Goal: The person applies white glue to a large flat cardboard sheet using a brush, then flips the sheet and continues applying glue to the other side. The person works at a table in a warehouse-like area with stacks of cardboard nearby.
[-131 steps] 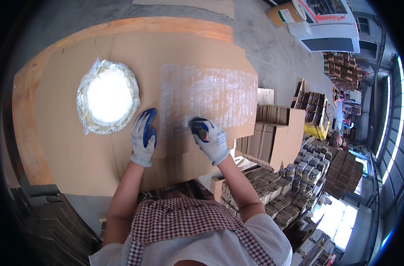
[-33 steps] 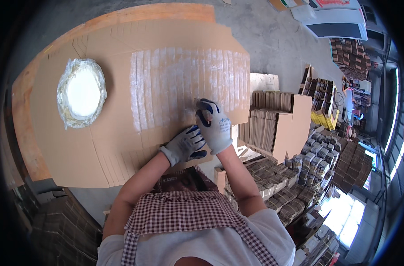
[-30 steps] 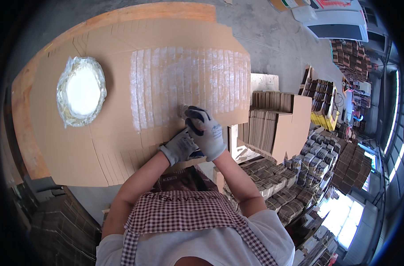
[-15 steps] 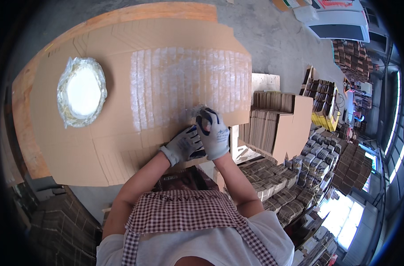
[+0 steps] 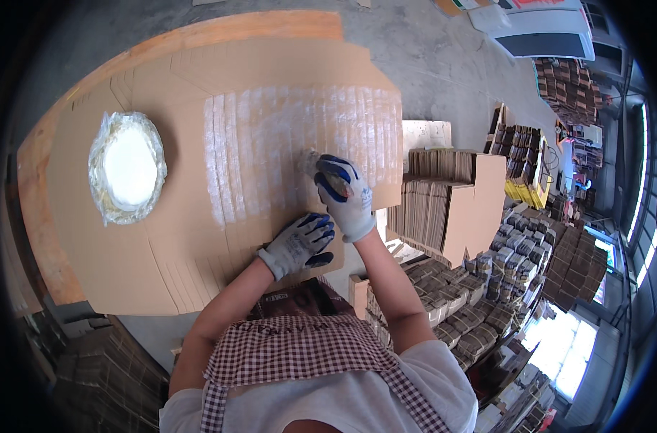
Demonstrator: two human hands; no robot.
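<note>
The step in hand looked like spreading white paste over the cardboard (image 5: 199, 245) at the frame's centre. The right hand (image 5: 343, 195) was closed on what seemed a small brush (image 5: 308, 162), half hidden, at the whitened streaks (image 5: 292, 144). The left hand (image 5: 300, 245) lay flat, fingers spread, pinning the sheet. The next stroke would need fresh paste from the foil-wrapped bowl (image 5: 126, 166), upper left.

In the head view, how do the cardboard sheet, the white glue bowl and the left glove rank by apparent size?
1. Cardboard sheet, clearly largest.
2. White glue bowl.
3. Left glove, slightly smaller than the bowl, though it is nearer the camera, so this order is unsure.
</note>
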